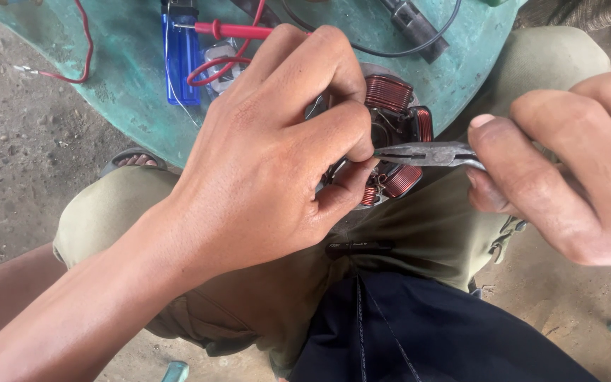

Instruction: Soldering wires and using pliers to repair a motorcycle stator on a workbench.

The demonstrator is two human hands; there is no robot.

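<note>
Biggest thing in front of the person is a round teal desk (129, 85), scuffed and low, sitting on a bare dirt floor (8, 148), with their knees in olive trousers (419, 233) pulled right up to its edge. Lying on the desk there's a blue lighter (180, 53), a red multimeter probe (238, 30) with its red lead looping around, and a black cable with a dark connector (413, 25) near the far rim. The actual work is happening over the lap, just in front of the desk edge: the left hand (270, 155) is clenched around a stator (390, 134), the kind with copper-wound coils around a metal core, thumb and fingers pinching close to one of the lower coils. The right hand (567, 163) is gripping a pair of needle-nose pliers (429, 153), with the tips reaching right in by the left thumb at the windings. Honestly the sketchy bit looks like those plier tips: they're so near the thumb that a slip could jab it, and squeezing or twisting too hard could probably nick the enamel or snap that thin copper wire. Nothing's bracing the stator except that one grip, so it could rotate too.
</note>
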